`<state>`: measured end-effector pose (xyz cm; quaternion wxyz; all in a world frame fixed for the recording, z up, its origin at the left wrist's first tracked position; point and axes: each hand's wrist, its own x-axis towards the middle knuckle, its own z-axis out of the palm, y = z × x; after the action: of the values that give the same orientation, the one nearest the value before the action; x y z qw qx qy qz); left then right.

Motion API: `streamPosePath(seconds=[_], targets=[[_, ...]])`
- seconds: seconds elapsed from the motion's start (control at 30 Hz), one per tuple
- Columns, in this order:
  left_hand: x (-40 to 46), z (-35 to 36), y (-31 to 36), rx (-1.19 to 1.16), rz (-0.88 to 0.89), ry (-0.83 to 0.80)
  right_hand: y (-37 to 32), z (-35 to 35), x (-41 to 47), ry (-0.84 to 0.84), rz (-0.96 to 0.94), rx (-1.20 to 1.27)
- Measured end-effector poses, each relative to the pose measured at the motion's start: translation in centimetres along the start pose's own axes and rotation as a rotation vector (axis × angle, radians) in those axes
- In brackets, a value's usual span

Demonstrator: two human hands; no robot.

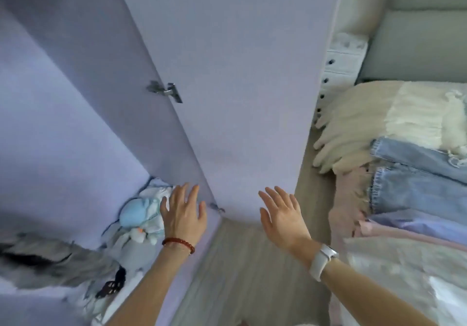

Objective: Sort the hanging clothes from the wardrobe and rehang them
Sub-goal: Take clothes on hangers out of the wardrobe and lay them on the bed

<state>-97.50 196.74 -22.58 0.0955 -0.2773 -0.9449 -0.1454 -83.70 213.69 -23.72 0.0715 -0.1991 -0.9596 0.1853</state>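
Observation:
The lilac wardrobe (63,128) stands open on the left, its door (240,85) swung out in front of me. My left hand (183,213), with a red bead bracelet, is spread flat by the door's hinge edge and holds nothing. My right hand (283,214), with a white watch on the wrist, is spread open near the door's lower free edge and is empty too. A pile of clothes lies on the bed at the right: blue jeans (414,171), a lilac garment (417,225) and a pink one (351,199). Grey fabric (50,260) shows at the lower left.
A blue soft toy (137,212) and crumpled white cloth sit on the wardrobe floor. A cream fringed blanket (361,123) covers the bed. A white drawer unit (338,65) stands beyond the door. Wooden floor (240,275) runs between wardrobe and bed.

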Motion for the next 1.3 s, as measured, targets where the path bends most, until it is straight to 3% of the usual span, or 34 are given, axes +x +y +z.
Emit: streamPosePath(seconds=[0.23, 0.5, 0.67, 0.8, 1.0, 1.13, 1.3], targets=[[-1.7, -10.2, -15.2, 0.09, -0.371, 0.305, -18.2, 3.8, 9.1, -0.01, -0.494, 0.159], [-3.3, -21.5, -24.8, 0.266, -0.574, 0.747, -37.2, 6.0, 15.5, -0.221, -0.832, 0.39], [-3.3, -27.5, -27.5, 0.509, -0.554, 1.072, -48.0, 4.9, 17.9, -0.356, -1.01, 0.527], [-2.5, -31.0, -28.6, 0.721, -0.53, 1.132, -54.5, 3.5, 18.0, -0.556, -0.939, 0.673], [-2.1, -34.1, -30.5, 0.828, -0.493, 1.048, -59.7, 3.4, 17.4, -0.969, -0.565, 1.0], [-2.3, -34.3, -30.9, 0.865, -0.518, 1.027, -60.6, 4.8, 17.7, -0.943, -0.563, 0.891], [-2.7, -34.4, -30.8, 0.896, -0.542, 0.998, -61.2, 6.0, 18.0, -0.636, -0.565, 0.94]])
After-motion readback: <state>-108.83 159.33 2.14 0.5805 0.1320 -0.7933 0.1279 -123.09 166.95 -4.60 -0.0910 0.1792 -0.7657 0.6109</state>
